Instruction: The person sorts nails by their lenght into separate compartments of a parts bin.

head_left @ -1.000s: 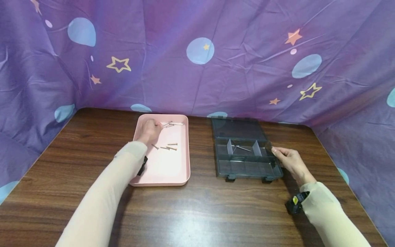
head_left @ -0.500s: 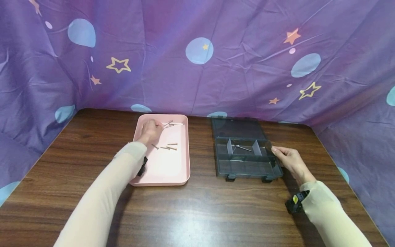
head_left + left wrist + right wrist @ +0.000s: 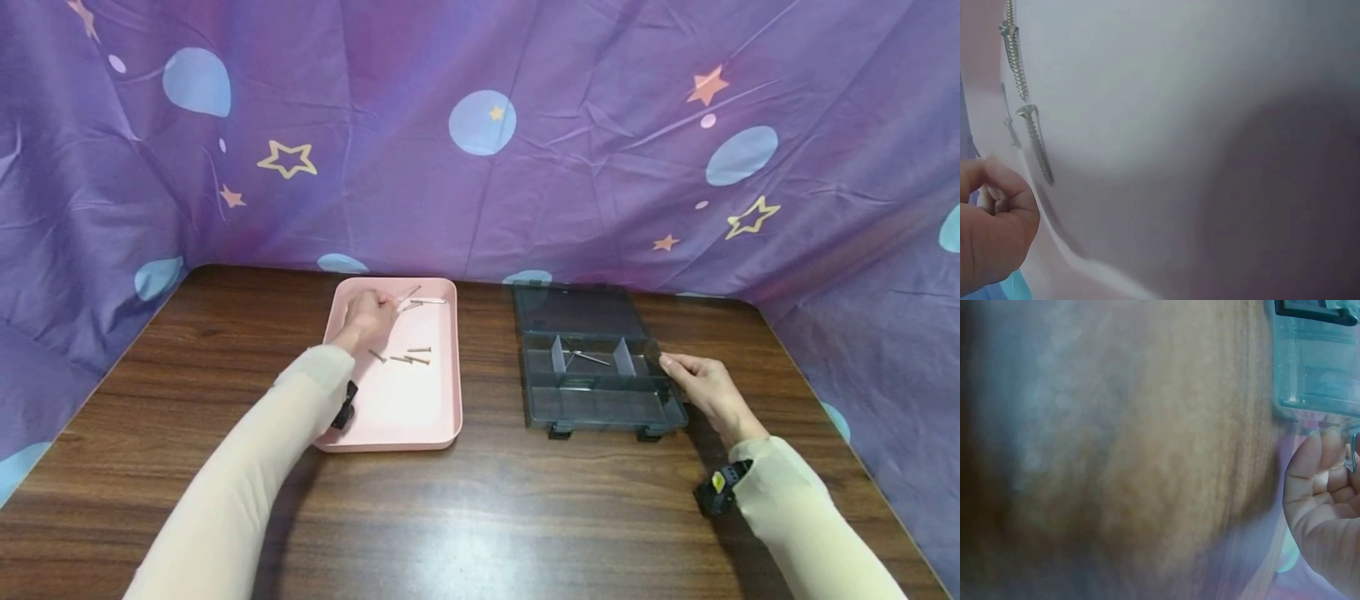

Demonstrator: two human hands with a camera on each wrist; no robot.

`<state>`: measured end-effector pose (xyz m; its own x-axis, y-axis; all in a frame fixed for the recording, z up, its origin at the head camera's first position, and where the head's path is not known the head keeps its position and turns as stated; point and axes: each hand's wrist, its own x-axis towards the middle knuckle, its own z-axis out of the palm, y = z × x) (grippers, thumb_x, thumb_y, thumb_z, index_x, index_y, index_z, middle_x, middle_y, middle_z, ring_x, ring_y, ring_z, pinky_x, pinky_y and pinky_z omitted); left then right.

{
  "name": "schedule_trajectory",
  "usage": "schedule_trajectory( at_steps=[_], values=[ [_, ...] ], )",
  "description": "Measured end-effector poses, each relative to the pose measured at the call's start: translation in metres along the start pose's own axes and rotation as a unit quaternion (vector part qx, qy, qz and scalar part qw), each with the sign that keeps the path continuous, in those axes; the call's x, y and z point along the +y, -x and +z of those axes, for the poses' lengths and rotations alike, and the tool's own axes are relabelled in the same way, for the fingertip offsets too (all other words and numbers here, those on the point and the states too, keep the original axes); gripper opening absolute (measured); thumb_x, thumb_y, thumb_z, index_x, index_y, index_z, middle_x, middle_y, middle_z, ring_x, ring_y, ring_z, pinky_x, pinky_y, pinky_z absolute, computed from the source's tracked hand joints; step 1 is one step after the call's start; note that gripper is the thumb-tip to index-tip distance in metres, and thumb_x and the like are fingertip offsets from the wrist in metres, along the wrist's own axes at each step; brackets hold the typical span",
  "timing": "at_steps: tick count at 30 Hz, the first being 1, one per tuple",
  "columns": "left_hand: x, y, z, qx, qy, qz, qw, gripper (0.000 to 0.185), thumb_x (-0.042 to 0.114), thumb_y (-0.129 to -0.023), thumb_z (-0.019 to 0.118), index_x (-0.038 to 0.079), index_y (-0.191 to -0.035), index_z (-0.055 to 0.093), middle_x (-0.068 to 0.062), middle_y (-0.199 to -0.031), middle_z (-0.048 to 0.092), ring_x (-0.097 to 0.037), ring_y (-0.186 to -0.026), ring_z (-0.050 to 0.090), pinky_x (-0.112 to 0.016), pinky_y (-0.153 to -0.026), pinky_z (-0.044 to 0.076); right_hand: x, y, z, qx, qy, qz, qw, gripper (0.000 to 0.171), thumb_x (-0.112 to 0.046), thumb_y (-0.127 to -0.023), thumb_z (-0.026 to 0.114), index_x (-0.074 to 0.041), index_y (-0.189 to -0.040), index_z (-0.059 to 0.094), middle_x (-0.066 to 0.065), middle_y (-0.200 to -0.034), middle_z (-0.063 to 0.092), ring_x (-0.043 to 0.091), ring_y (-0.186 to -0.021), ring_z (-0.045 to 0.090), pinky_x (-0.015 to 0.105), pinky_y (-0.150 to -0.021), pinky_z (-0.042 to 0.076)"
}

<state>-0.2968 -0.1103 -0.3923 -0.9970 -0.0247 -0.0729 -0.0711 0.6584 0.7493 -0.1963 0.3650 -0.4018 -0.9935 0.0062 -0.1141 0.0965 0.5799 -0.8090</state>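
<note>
Evidently, with the person at six o'clock, the pink tray [image 3: 401, 417] sits toward eleven and the dark see-through box [image 3: 600, 406] toward one, presumably so that each falls to a different hand; the left hand [image 3: 366, 318] is at the tray's eleven o'clock, thumb and fingers drawn together, apparently clamped on one end of a slim nail [image 3: 412, 292] that slants toward two; the left wrist view does not show that pinch, so I judge it from the head view alone. More loose nails [image 3: 431, 301] lie just beside it, at the tray's one o'clock; the screws [image 3: 419, 350] lie apart from them about the tray's middle, perhaps to separate the two sorts, and the raised rim would stop either rolling onto the table [image 3: 487, 508].

Over at the box's three o'clock, the right hand [image 3: 708, 392] holds the side wall between thumb and fingertips, likely to steady a light box; a small glinting piece [image 3: 1352, 457] shows by those fingers, though I cannot tell what it is. The lid [image 3: 585, 312] is folded back toward twelve, which leaves the compartments bared from above; two pale dividers [image 3: 623, 360] split the far row in three, and a few crossed nails [image 3: 592, 360] lie in its middle compartment.
</note>
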Motion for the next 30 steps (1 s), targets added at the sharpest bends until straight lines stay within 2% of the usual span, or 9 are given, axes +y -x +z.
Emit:
schedule_trajectory(
  at_steps=[1, 7, 12, 13, 16, 19, 24, 25, 30],
  values=[
    [0.001, 0.001, 0.0, -0.002, 0.003, 0.001, 1.0, 0.035, 0.009, -0.093, 0.041, 0.011, -0.058, 0.037, 0.003, -0.054, 0.036, -0.009, -0.05, 0.035, -0.02, -0.045, 0.027, 0.0, 0.0, 0.0, -0.001, 0.0, 0.001, 1.0, 0.059, -0.037, -0.1, 0.041, 0.01, -0.135, 0.04, 0.027, -0.139, 0.038, -0.02, -0.09, 0.044, 0.011, -0.072, 0.047],
    [0.008, 0.005, 0.002, -0.001, 0.031, 0.004, 0.9995, 0.027, 0.014, -0.095, 0.046, 0.005, -0.071, 0.054, 0.002, -0.064, 0.048, -0.008, -0.056, 0.04, -0.018, -0.049, 0.032, 0.0, 0.0, -0.001, -0.004, 0.002, 0.005, 1.0, 0.059, -0.037, -0.1, 0.04, 0.01, -0.136, 0.039, 0.027, -0.139, 0.038, -0.019, -0.091, 0.044, 0.011, -0.072, 0.046],
    [0.013, 0.007, 0.003, -0.003, 0.049, 0.01, 0.9987, 0.029, 0.01, -0.094, 0.045, 0.007, -0.065, 0.049, 0.003, -0.061, 0.046, -0.006, -0.052, 0.036, -0.017, -0.047, 0.03, 0.0, -0.001, 0.0, 0.001, 0.002, 0.006, 1.0, 0.059, -0.036, -0.1, 0.04, 0.011, -0.135, 0.04, 0.028, -0.138, 0.039, -0.019, -0.089, 0.045, 0.011, -0.072, 0.047],
    [0.014, 0.007, 0.003, -0.004, 0.048, 0.01, 0.9988, 0.028, 0.01, -0.094, 0.045, 0.006, -0.067, 0.052, 0.002, -0.063, 0.049, -0.006, -0.053, 0.037, -0.017, -0.049, 0.031, 0.0, -0.001, 0.0, 0.002, 0.0, 0.005, 1.0, 0.058, -0.036, -0.1, 0.041, 0.011, -0.135, 0.04, 0.028, -0.138, 0.04, -0.018, -0.088, 0.046, 0.012, -0.071, 0.047],
    [0.014, 0.005, 0.005, -0.005, 0.055, 0.01, 0.9984, 0.023, 0.013, -0.094, 0.047, 0.001, -0.084, 0.065, -0.006, -0.076, 0.063, -0.008, -0.061, 0.044, -0.018, -0.055, 0.037, 0.0, -0.002, 0.001, 0.007, -0.007, 0.001, 1.0, 0.058, -0.035, -0.1, 0.041, 0.012, -0.134, 0.041, 0.029, -0.136, 0.04, -0.016, -0.088, 0.049, 0.013, -0.071, 0.048],
    [0.011, 0.0, 0.008, -0.003, 0.069, 0.023, 0.9973, 0.024, 0.018, -0.094, 0.052, 0.003, -0.102, 0.069, -0.009, -0.093, 0.069, -0.01, -0.069, 0.051, -0.02, -0.062, 0.043, 0.0, -0.002, 0.001, 0.01, -0.01, -0.003, 1.0, 0.057, -0.033, -0.1, 0.041, 0.013, -0.133, 0.041, 0.03, -0.136, 0.04, -0.015, -0.088, 0.049, 0.013, -0.07, 0.049],
    [0.019, 0.002, 0.01, -0.009, 0.078, 0.02, 0.9967, 0.027, 0.021, -0.095, 0.052, 0.002, -0.105, 0.068, -0.012, -0.094, 0.07, -0.011, -0.072, 0.055, -0.021, -0.066, 0.045, 0.0, -0.001, 0.001, 0.012, -0.009, -0.004, 1.0, 0.056, -0.033, -0.1, 0.041, 0.013, -0.133, 0.042, 0.03, -0.136, 0.04, -0.016, -0.088, 0.048, 0.012, -0.071, 0.048],
    [0.024, 0.005, 0.01, -0.015, 0.067, 0.009, 0.9976, 0.028, 0.02, -0.096, 0.051, 0.001, -0.109, 0.066, -0.014, -0.098, 0.069, -0.012, -0.076, 0.055, -0.021, -0.068, 0.045, 0.0, -0.001, 0.001, 0.011, -0.009, -0.004, 1.0, 0.056, -0.032, -0.1, 0.041, 0.013, -0.133, 0.042, 0.029, -0.136, 0.04, -0.017, -0.088, 0.048, 0.011, -0.071, 0.048],
    [0.035, 0.012, 0.011, -0.023, 0.061, 0.028, 0.9975, 0.03, 0.02, -0.097, 0.05, -0.002, -0.114, 0.063, -0.019, -0.1, 0.068, -0.009, -0.075, 0.054, -0.014, -0.065, 0.04, -0.001, -0.001, 0.001, 0.013, -0.001, -0.005, 1.0, 0.056, -0.032, -0.1, 0.041, 0.013, -0.133, 0.042, 0.029, -0.136, 0.041, -0.02, -0.087, 0.044, 0.009, -0.071, 0.046]
  ],
)
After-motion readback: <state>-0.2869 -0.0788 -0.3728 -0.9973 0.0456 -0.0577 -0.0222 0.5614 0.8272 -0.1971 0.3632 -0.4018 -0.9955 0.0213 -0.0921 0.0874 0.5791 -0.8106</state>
